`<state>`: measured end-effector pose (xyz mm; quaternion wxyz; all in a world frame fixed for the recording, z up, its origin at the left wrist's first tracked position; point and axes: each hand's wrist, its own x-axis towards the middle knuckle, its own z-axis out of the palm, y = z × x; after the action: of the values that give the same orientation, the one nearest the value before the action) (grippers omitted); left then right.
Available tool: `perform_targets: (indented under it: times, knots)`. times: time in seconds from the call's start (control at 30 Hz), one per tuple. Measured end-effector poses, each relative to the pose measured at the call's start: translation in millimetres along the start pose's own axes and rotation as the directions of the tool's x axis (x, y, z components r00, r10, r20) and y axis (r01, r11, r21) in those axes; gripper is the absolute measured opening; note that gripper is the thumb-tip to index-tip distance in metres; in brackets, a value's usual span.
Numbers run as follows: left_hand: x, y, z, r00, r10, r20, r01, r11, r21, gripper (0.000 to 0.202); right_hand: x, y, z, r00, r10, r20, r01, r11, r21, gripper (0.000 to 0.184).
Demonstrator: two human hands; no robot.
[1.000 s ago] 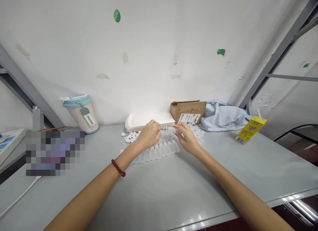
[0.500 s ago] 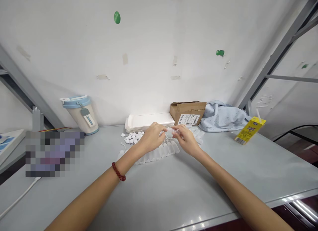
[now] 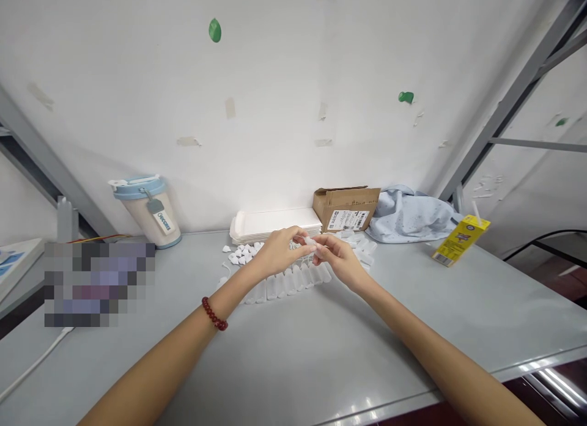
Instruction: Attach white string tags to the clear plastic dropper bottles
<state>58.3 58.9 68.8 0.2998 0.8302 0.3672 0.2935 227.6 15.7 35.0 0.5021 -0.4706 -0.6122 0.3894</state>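
L hand [image 3: 280, 255] & R hand [image 3: 340, 260] both pinch a small translucent piece [image 3: 310, 241], grip narrow, above the surface [image 3: 293, 359] nearer its back edge, approx. mid-width. Risk: piece may be slick, so a loose pinch could drop it onto the row of translucent pieces [image 3: 296, 282]; L forearm [image 3: 183, 346] might nudge row's L end. White trays [image 3: 277, 221] crowd back edge; more room twd. front edge.
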Motion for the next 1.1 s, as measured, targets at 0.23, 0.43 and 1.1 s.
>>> perform_targets:
  times: [0.23,0.43,1.1]
  knots:
    - [0,-2,-6.7,0.998,-0.024,0.059,0.034,0.984,-0.177,0.023,-2,5,6,0.988,0.078,0.135,-0.117,0.941,0.317,0.034]
    - [0,-7,-16.5,0.972,-0.145,0.183,0.206,0.902,-0.378,0.022,-7,1,9,0.985,0.051,0.164,-0.104,0.938,0.331,0.032]
    - [-7,8,-31.8,0.988,-0.093,0.121,0.114,0.977,-0.181,0.054,-13,-14,29,0.985,-0.025,0.171,-0.038,0.934,0.356,0.047]
